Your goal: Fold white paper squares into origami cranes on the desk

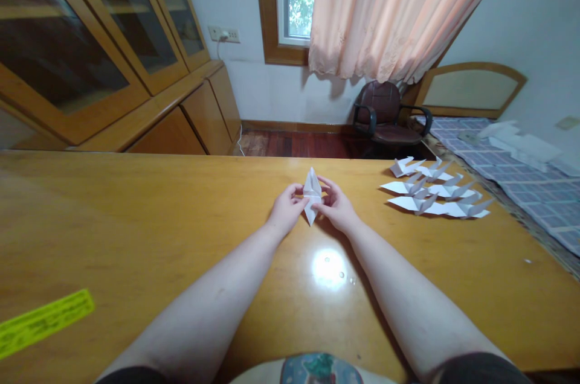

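A folded white paper piece (312, 194), narrow and pointed at both ends, is held just above the wooden table (136, 221) near its middle. My left hand (286, 210) pinches its left side with thumb and fingers. My right hand (336, 205) pinches its right side, fingers curled round the fold. Both forearms stretch forward from the near edge. To the right of my hands lie several finished white paper cranes (435, 194) in a cluster on the table.
A yellow-green ruler (43, 320) lies at the near left of the table. Beyond the table stand a glass-door wooden cabinet (90, 52), a dark armchair (385, 112) under a curtained window, and a bed (521, 172) with white papers at the right.
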Available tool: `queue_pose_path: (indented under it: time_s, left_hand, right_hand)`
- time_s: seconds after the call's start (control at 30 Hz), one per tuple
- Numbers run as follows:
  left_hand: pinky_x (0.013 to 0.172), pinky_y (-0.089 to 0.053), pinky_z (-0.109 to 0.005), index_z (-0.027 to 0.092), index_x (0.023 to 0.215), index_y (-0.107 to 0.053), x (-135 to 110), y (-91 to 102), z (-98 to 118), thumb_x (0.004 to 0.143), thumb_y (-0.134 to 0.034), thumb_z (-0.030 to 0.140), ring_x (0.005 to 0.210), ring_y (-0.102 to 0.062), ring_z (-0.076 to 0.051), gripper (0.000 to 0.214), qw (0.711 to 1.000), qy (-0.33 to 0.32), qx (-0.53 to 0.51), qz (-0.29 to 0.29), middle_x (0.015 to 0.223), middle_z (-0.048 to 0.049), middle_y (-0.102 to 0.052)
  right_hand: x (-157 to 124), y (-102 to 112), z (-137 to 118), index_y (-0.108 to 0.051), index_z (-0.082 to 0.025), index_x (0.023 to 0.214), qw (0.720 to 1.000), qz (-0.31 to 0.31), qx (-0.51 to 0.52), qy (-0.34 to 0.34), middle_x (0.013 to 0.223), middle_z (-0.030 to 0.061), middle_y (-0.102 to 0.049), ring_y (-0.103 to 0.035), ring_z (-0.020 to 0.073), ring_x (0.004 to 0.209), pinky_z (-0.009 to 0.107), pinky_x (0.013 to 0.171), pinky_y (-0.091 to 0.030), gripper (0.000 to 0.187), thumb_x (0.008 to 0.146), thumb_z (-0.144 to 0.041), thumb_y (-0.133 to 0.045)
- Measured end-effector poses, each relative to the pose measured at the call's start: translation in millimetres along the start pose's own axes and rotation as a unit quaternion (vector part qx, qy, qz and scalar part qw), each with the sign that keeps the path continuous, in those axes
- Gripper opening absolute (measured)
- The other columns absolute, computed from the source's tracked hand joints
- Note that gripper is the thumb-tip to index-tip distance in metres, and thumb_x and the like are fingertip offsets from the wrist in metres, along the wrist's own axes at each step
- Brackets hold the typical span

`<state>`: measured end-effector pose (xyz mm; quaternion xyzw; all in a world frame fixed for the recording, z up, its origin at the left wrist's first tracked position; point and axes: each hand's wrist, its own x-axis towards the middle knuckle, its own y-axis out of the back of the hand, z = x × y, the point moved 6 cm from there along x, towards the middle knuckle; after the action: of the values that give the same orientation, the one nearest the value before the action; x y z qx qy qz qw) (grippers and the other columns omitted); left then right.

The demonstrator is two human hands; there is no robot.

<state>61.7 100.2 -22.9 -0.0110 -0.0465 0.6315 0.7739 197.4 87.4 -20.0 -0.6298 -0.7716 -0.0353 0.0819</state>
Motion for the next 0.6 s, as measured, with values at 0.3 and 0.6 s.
queue_pose_path:
  time_s: [0.3,0.6]
  left_hand:
    - [0.071,-0.048,-0.024,0.016,0.090,-0.061,-5.8,-9.3,4.4,0.073,-0.062,0.014,0.071,-0.060,-0.010,0.017,0.998,0.010,0.044,-0.043,0.086,-0.0013,-0.066]
    - [0.078,-0.048,-0.026,0.016,0.093,-0.060,-9.2,-14.8,7.2,0.073,-0.063,0.015,0.083,-0.062,-0.013,0.020,0.997,0.001,0.029,-0.076,0.091,-0.0033,-0.067]
  right_hand:
    - [0.5,20.2,-5.2,-0.068,-0.021,0.089,0.993,0.119,0.005,0.009,0.083,0.0053,-0.067,-0.060,0.0194,0.077,0.034,0.074,-0.048,0.040,0.084,-0.056,-0.050]
    - [1.8,25.3,7.0,-0.064,-0.018,0.068,0.983,0.145,0.093,-0.057,0.059,-0.0007,-0.058,-0.050,0.0123,0.056,0.025,0.055,-0.040,0.030,0.069,-0.048,-0.069]
